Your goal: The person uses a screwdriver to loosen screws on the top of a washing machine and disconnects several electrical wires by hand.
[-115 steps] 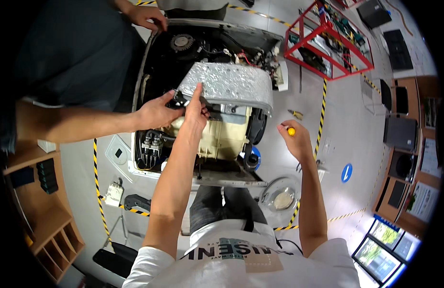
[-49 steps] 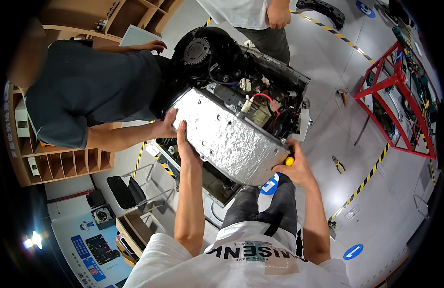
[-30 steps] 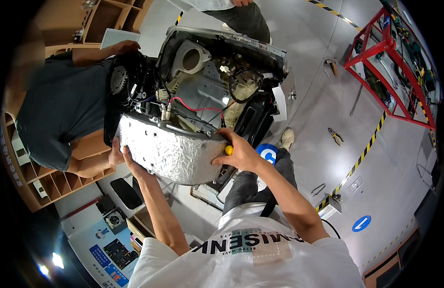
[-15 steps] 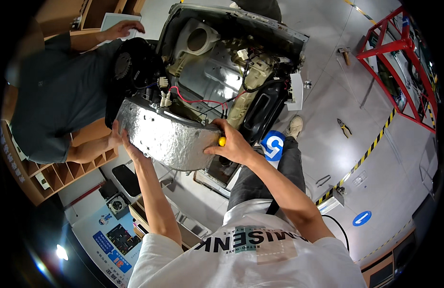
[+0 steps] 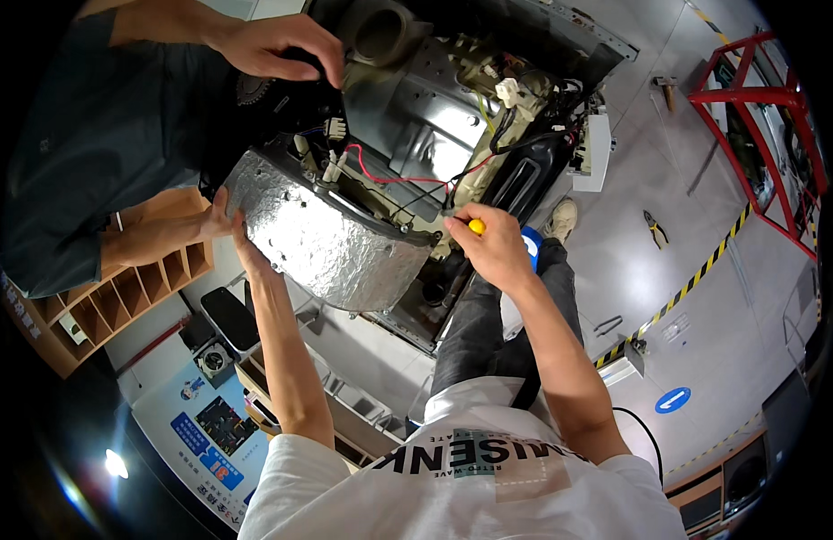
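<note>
A curved housing wrapped in silver foil [image 5: 322, 238] leans out of an opened appliance cabinet [image 5: 570, 22]. My left hand [image 5: 252, 252] grips the housing's left side, close to a co-worker's hand [image 5: 217, 218]. Off the housing's right end, my right hand [image 5: 496, 252] is closed around a tool whose round yellow handle end [image 5: 476, 227] shows; its tip is hidden. Beside that hand, red and black wires [image 5: 380, 178] run from white connectors [image 5: 335, 130] into the cabinet. Above a black motor part [image 5: 286, 103] hovers the co-worker's other hand [image 5: 286, 49].
On the floor to the right lie pliers [image 5: 656, 229] and a hammer [image 5: 666, 92]. A red metal frame [image 5: 750, 96] stands at the far right, by yellow-black floor tape [image 5: 691, 292]. A wooden shelf unit [image 5: 151, 279] is at the left, behind the co-worker.
My right hand has left the housing's right end and moved right with the yellow-handled tool. My left hand stays on the housing. The co-worker's upper hand has come over the black part.
</note>
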`<state>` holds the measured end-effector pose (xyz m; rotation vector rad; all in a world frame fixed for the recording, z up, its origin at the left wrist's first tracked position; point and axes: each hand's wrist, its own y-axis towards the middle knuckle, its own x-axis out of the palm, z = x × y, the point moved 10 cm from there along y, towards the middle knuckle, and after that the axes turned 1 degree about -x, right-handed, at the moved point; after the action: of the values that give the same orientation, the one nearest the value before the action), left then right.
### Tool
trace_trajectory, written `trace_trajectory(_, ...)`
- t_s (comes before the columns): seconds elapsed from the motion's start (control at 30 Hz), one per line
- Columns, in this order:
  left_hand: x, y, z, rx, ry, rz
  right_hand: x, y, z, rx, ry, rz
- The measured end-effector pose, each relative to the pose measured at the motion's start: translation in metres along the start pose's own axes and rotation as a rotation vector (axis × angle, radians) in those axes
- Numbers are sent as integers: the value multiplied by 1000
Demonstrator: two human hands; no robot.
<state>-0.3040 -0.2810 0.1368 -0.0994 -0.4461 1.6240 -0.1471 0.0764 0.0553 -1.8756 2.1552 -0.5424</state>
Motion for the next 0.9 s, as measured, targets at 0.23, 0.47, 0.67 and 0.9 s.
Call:
trace_trajectory(0.23, 6, 10, -2, 10, 19, 53, 44, 35, 13, 220, 233, -178)
trace_trajectory(0.47, -11, 13, -3, -11, -3, 96, 79, 33, 38, 529, 534, -345)
trace_trajectory(0.67, -12, 13, 0, 42, 80, 105, 80, 32, 44, 643, 697, -402)
trace_trajectory(0.9, -9, 11, -5, 25, 63, 85, 78, 46, 33, 605, 361, -377)
